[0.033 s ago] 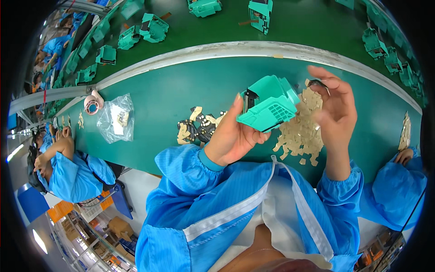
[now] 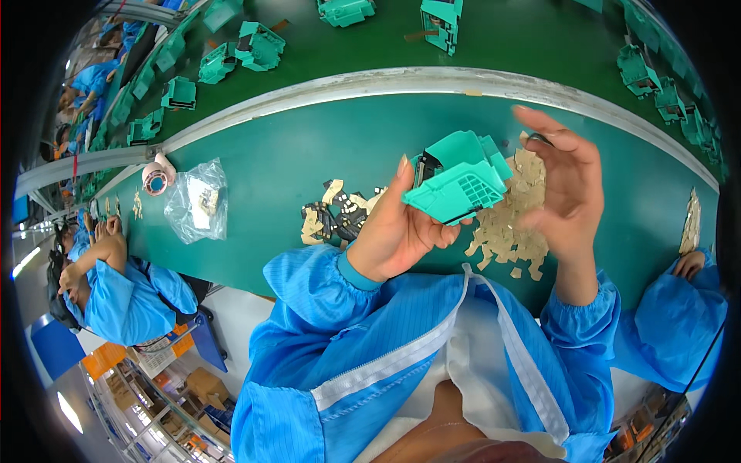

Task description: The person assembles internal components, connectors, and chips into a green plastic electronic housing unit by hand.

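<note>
My left hand [image 2: 401, 231] is wrapped round a green plastic housing [image 2: 463, 181] and holds it tilted above the table. A black part sits inside the housing's left end, and a grid of small openings marks its near side. To the right, my right hand [image 2: 571, 177] is raised with its fingers curved and its blurred thumb apart from them. A small black strip [image 2: 540, 139] rests between its fingers, partly hidden. Under the hands lie a spread of beige paper-like pieces [image 2: 513, 239] and, further left, a pile of black and beige pieces [image 2: 332, 220].
Beyond a pale metal rail [image 2: 347, 83], several green housings stand on a dark green surface. At the left are a clear plastic bag [image 2: 197, 204] and a tape roll [image 2: 157, 181]. People in blue sit on both sides, with a sleeve [image 2: 671, 324] close at my right.
My right hand's fingertips have shifted slightly left and its thumb has moved down. The housing stays in my left hand, nearly unmoved.
</note>
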{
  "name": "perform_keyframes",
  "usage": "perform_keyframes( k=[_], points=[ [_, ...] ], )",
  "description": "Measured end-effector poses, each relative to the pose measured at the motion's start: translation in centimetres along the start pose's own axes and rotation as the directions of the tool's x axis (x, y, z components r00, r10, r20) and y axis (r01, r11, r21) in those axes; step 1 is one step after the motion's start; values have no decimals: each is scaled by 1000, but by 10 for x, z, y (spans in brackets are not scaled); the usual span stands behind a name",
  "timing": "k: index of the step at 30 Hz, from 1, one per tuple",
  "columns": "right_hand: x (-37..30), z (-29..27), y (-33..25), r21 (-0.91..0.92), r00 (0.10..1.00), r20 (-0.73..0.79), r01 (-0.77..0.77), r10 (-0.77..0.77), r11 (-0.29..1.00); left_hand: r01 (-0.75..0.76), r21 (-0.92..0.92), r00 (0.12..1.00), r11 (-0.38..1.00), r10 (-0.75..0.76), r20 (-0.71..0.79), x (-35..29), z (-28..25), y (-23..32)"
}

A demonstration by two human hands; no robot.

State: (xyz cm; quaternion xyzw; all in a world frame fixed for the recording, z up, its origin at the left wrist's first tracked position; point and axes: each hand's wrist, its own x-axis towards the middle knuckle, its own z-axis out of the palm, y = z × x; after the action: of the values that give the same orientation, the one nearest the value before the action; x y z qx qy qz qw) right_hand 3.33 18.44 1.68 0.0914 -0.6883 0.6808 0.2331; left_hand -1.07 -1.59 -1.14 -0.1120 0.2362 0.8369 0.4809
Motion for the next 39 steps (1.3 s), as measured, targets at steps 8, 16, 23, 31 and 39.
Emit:
perform_keyframes(
  k=[8, 16, 23, 31, 39],
  points=[
    [-15, 17, 0, 9, 991, -4, -132, 132, 991, -207, 578, 954, 790, 32, 298, 0, -10, 8],
    [-25, 28, -3, 440, 917, 51, -375, 395, 816, -425, 591, 883, 685, 456, 107, -1, 2, -10],
    [-17, 28, -11, 352, 845, -1, -499, 534, 792, -339, 454, 940, 824, 315, 129, -1, 5, -11],
    [-17, 0, -12, 293, 857, -120, -451, 501, 843, -289, 376, 942, 880, 332, -54, -6, 16, 4],
    [-15, 17, -14, 314, 769, -22, -602, 639, 734, -450, 588, 815, 673, 578, -38, -2, 17, -2]
  ],
)
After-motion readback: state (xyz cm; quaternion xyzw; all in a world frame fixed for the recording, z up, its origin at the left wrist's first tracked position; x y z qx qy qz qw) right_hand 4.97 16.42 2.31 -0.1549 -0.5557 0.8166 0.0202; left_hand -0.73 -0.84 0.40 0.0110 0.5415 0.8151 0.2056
